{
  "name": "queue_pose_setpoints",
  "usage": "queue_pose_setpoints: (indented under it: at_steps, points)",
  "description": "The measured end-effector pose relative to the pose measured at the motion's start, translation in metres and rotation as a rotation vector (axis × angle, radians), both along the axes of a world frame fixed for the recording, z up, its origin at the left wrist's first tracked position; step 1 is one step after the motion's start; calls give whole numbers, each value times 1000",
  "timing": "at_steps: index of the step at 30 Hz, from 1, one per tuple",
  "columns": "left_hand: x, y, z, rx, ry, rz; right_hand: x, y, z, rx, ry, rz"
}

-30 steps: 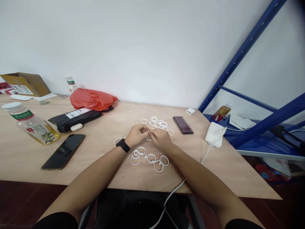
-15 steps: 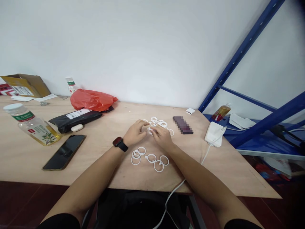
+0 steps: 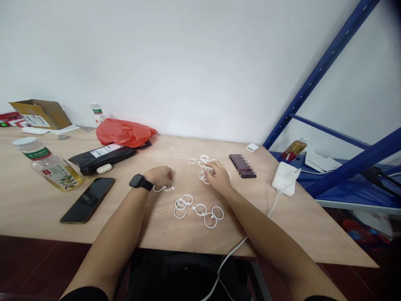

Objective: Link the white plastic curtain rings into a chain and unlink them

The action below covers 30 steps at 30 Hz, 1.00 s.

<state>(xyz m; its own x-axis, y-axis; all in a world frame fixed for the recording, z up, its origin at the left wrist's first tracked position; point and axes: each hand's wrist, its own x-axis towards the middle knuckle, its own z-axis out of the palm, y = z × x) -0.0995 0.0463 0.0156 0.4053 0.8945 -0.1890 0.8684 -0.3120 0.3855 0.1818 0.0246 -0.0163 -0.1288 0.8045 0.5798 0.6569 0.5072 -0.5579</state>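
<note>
My left hand (image 3: 161, 177) is left of centre, its fingers curled down over linked white rings (image 3: 158, 190) that rest on or just above the table. Its fingertips are partly hidden. At the loose pile of white rings (image 3: 204, 158), my right hand (image 3: 220, 179) lies with thumb and fingers apart, covering part of the pile. Nearer to me are two small groups: overlapping white rings (image 3: 180, 217) on the left and three linked white rings (image 3: 210, 227) on the right. Each ring is thin, with a small knob on some.
To the left lie a phone (image 3: 87, 200), a tilted drink bottle (image 3: 52, 167), a black parcel (image 3: 106, 159) and a red plastic bag (image 3: 125, 133). A dark pixelated object (image 3: 242, 166) and a white power strip (image 3: 283, 179) with a cable are on the right, beside blue shelving (image 3: 322, 75).
My left hand has moved left from the pile to the table's left-middle, with linked white rings now under its fingers. My right hand stays by the pile, its fingers now more spread.
</note>
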Motion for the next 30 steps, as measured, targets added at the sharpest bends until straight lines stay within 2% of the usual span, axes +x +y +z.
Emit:
queue_pose_setpoints:
  at_steps: [3,7,12,20,27,30]
  points:
    - [20,-4,-8,216,27,34,-8,-6,0,17,-58,86]
    - [53,-13,-18,289,9,44,-13,-10,1,-12,-119,133]
    - [79,-25,-21,395,-159,45,-13,-9,1,-61,-178,146]
    - [77,-25,-21,497,-349,115,-13,-9,3,-150,-146,133]
    - [79,-25,-18,500,-308,-62,-11,-11,5,-202,-104,195]
    - [78,-24,-17,505,-287,-97,-10,-11,5,-205,-97,242]
